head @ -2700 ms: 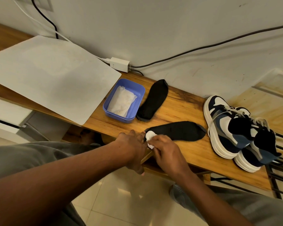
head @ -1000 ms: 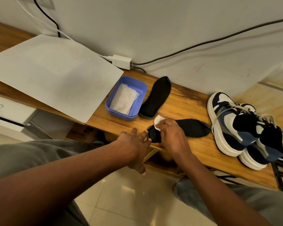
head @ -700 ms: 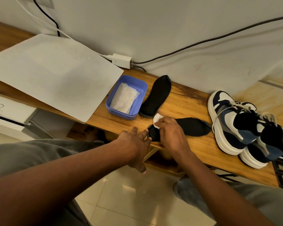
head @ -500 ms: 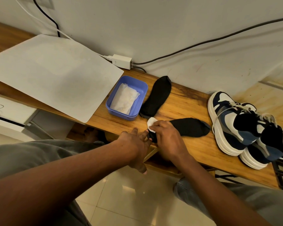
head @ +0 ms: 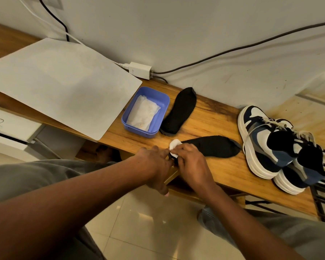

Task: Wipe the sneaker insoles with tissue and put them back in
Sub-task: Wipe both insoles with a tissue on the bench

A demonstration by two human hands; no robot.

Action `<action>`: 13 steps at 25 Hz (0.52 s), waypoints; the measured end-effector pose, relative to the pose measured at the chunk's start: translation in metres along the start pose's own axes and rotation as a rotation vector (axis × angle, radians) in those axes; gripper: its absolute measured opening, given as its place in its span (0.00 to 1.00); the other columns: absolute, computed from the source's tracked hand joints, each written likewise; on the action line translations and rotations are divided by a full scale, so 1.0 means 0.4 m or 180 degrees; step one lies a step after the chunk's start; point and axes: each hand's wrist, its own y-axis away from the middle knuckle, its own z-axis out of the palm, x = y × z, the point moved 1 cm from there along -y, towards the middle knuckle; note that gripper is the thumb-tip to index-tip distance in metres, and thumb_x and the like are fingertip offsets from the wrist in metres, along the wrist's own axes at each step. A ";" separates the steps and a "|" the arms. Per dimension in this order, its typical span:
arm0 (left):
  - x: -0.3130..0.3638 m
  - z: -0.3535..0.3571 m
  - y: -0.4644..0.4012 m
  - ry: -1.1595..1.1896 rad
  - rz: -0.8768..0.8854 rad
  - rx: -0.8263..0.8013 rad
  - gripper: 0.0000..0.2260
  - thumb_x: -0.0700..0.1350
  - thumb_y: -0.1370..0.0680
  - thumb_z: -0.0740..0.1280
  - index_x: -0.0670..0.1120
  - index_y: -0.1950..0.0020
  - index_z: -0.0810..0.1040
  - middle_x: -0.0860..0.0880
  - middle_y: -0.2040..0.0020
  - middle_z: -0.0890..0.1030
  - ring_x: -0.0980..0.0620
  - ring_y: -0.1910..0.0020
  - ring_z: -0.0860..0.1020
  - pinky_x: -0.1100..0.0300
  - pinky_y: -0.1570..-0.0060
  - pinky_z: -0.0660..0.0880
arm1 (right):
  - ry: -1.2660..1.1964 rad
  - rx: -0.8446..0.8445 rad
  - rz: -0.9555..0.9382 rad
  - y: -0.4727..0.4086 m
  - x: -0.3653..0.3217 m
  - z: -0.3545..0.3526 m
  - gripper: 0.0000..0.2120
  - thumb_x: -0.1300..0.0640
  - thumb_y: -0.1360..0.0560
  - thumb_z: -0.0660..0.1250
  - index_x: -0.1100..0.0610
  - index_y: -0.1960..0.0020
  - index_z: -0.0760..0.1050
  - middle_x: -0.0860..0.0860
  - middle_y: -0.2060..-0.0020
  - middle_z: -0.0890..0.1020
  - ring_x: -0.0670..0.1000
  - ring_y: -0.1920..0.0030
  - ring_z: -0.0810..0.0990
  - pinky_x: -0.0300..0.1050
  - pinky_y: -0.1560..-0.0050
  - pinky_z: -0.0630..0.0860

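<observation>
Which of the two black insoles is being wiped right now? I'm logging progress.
The near insole, lying crosswise by the bench's front edge: the right hand presses the tissue on its end. The far insole beside the blue tray lies untouched.

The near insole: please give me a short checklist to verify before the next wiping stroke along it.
1. Tissue pinched in right hand: ok.
2. Left hand steadies the near insole at its end: ok.
3. Near insole lies flat on the wooden bench: ok.
4. Stroke path toward the sneakers is free: ok.
5. Spare tissue waits in blue tray: ok.
6. Far insole already wiped: cannot tell.
</observation>
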 end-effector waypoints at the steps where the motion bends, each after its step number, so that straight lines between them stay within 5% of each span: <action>1: -0.001 0.001 0.001 -0.0007 -0.0011 -0.0028 0.45 0.68 0.26 0.68 0.52 0.17 0.51 0.46 0.17 0.49 0.38 0.21 0.53 0.36 0.29 0.65 | -0.0005 -0.0071 -0.0090 0.002 0.008 -0.004 0.14 0.68 0.25 0.66 0.57 0.42 0.83 0.52 0.46 0.82 0.51 0.44 0.77 0.40 0.45 0.74; 8: -0.010 -0.007 0.003 -0.0123 0.0010 -0.0231 0.45 0.68 0.25 0.67 0.56 0.17 0.44 0.46 0.17 0.41 0.37 0.19 0.46 0.33 0.27 0.61 | 0.0351 -0.0714 -0.0592 0.015 0.088 -0.078 0.14 0.66 0.24 0.66 0.53 0.43 0.83 0.47 0.45 0.81 0.47 0.43 0.76 0.40 0.46 0.75; 13: -0.022 -0.008 0.006 -0.0080 0.0128 -0.0271 0.46 0.66 0.26 0.70 0.58 0.17 0.45 0.47 0.17 0.41 0.37 0.19 0.45 0.32 0.27 0.60 | 0.0018 0.0017 -0.0054 -0.005 0.054 -0.072 0.13 0.66 0.25 0.67 0.56 0.44 0.83 0.50 0.47 0.82 0.48 0.45 0.77 0.40 0.44 0.73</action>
